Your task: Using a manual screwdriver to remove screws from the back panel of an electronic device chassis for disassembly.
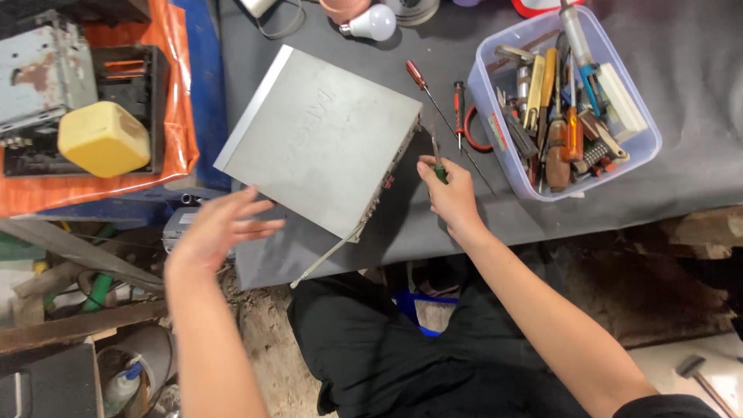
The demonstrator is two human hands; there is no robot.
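Right hand [451,193] fingers grasp a green-handled screwdriver [437,159] against the grey metal box [321,139]; left hand [217,228] hovers, fingers released.

Grey metal case [321,139]; dark grey mat [681,116]; green-handled screwdriver [438,166]; translucent lilac tub [646,151]; yellow block [104,138]; orange sheet [166,23].

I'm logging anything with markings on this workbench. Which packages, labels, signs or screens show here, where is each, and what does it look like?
Grey metal case: flat and rectangular, on the dark mat at centre, faint embossed lettering on its lid; the right hand works at its edge with a green-handled screwdriver.
Small red label: on the case's side panel, too small to make out.
Clear plastic tub: at right, full of tools, no label seen.
No screens or signs.
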